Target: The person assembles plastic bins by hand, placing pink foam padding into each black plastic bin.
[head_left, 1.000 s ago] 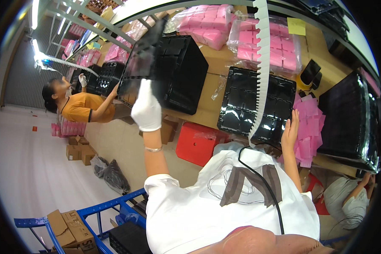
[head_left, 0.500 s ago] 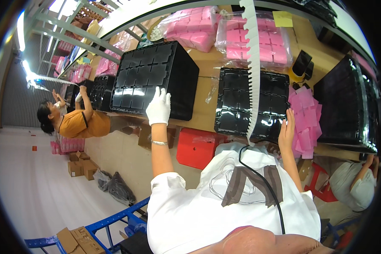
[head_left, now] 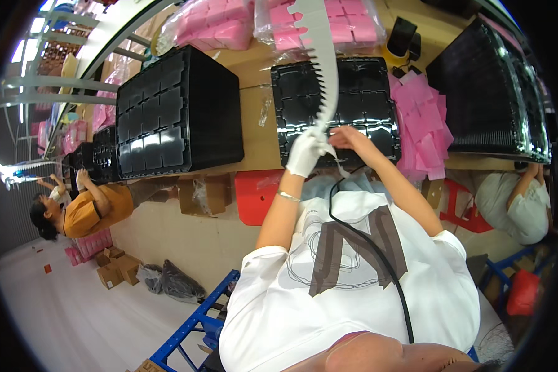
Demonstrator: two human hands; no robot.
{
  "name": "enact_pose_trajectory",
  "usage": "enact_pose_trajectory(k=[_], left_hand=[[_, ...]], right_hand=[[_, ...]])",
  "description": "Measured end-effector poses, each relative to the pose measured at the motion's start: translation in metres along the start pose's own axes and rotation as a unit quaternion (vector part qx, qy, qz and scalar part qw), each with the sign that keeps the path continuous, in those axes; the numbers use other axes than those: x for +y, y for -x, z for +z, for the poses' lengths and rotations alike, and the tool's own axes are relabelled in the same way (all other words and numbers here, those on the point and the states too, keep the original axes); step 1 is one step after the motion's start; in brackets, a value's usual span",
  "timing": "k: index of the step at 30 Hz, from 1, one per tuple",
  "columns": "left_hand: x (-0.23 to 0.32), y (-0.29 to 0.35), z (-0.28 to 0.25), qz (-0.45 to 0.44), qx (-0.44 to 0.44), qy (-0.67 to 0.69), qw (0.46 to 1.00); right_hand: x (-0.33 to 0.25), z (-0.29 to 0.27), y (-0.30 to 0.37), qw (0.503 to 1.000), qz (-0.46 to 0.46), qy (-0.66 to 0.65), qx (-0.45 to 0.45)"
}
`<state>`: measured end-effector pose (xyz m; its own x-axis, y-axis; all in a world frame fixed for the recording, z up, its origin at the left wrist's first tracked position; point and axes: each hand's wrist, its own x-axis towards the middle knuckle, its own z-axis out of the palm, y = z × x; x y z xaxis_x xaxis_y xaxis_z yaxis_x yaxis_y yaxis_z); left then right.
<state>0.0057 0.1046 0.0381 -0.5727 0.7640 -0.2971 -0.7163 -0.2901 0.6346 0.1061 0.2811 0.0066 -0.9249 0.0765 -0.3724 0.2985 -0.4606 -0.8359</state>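
My left hand [head_left: 306,152], in a white glove, is closed around the lower end of a long white strip [head_left: 321,56] with saw-like teeth along one edge. The strip runs upward from the hand, and a short tail hangs below it. My bare right hand [head_left: 352,139] is beside the glove, fingers loosely bent and pointing toward the strip, apparently holding nothing. Both hands are over the near part of a black tray stack [head_left: 366,93] with a grid of square compartments. Pink sheets [head_left: 423,121] lie against its right side.
A tall black tray stack [head_left: 149,111] stands left, another black stack [head_left: 483,93] right. Wrapped pink pieces [head_left: 347,28] and a dark device on a yellow stand [head_left: 402,38] are behind. Below are a red stool [head_left: 254,198] and cardboard box [head_left: 201,197]. Co-workers are at both sides.
My left hand has left the left tray stack, moved right and taken hold of the white strip. My right hand has come off the middle stack's right edge toward the left hand. The view has shifted.
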Motion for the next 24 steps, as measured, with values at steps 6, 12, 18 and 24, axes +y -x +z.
enact_pose_trajectory(k=[6,12,18,24], left_hand=[[0.033,0.014,-0.023,0.127,-0.157,0.218,0.955],[-0.009,0.042,-0.044,-0.049,0.104,-0.133,0.984],[-0.015,0.045,-0.038,0.026,0.265,-0.113,0.957],[-0.015,0.052,-0.065,0.033,0.292,-0.137,0.946]], right_hand=[[0.01,0.032,0.018,0.992,0.052,0.058,-0.098],[0.019,0.052,0.0,0.993,0.004,0.119,0.0],[0.029,0.053,0.0,0.988,0.032,0.147,0.029],[0.03,0.066,-0.005,0.979,0.035,0.198,0.033]])
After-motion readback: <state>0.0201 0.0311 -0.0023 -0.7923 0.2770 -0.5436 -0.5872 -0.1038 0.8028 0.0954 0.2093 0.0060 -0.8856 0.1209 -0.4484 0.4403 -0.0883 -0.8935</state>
